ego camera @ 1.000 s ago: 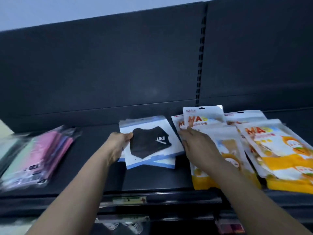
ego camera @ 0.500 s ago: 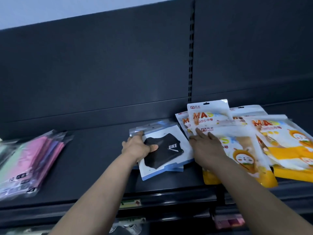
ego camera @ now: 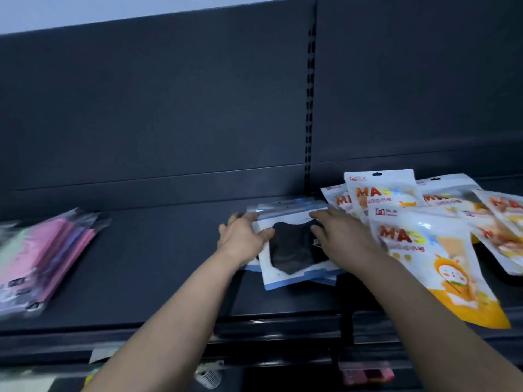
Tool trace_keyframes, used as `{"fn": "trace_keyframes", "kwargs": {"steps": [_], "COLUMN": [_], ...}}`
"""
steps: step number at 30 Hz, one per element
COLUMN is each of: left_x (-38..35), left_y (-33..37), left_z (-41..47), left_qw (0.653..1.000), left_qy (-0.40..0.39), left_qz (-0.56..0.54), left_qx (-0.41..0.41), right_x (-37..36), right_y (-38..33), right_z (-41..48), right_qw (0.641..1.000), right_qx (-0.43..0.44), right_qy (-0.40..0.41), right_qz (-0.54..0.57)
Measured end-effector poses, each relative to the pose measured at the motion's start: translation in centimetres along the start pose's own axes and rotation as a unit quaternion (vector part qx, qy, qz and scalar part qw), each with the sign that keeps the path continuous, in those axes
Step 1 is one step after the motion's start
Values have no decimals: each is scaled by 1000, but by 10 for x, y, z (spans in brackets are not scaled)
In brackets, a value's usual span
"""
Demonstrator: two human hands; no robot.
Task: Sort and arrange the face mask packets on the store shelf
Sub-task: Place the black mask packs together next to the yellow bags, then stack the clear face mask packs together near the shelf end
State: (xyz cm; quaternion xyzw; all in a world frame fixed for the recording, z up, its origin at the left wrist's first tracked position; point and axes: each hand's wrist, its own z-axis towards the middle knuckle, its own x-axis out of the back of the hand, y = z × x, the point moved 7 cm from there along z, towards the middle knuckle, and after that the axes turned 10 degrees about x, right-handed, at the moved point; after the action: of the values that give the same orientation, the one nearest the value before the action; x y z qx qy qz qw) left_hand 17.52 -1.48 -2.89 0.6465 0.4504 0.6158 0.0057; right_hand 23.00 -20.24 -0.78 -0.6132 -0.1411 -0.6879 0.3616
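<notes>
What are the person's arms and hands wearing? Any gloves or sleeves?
No gloves and no sleeves show. The left hand and right hand are bare. The left forearm and right forearm are bare down to the picture's edge. No watch, bracelet or ring shows, though the picture is a bit blurry.

Only the person's forearms and hands show. Both forearms are bare along their whole visible length, long and slender. The left hand [ego camera: 243, 239] and the right hand [ego camera: 343, 239] are bare as well. The fingers are blurred, so nails and finer marks cannot be told.
</notes>
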Motion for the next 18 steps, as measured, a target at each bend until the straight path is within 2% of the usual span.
{"fn": "trace_keyframes", "kwargs": {"steps": [5, 11, 15, 18], "left_x": [58, 141, 195, 241], "left_y": [-56, -151, -221, -266], "left_z": [-7, -12, -8, -6], "left_qw": [998, 993, 989, 980], "left_qy": [51, 108, 139, 193], "left_qz": [23, 21, 5, -20], "left_qx": [19, 48, 50, 37], "right_x": [-33, -84, -125, -144], "right_y": [-76, -205, -290, -341], "right_z": [35, 75, 90, 105], "right_qw": [997, 985, 976, 974], "right_qx": [71, 161, 191, 189], "right_qy": [-32, -61, -87, -92], "right_qz": [13, 30, 58, 89]}}
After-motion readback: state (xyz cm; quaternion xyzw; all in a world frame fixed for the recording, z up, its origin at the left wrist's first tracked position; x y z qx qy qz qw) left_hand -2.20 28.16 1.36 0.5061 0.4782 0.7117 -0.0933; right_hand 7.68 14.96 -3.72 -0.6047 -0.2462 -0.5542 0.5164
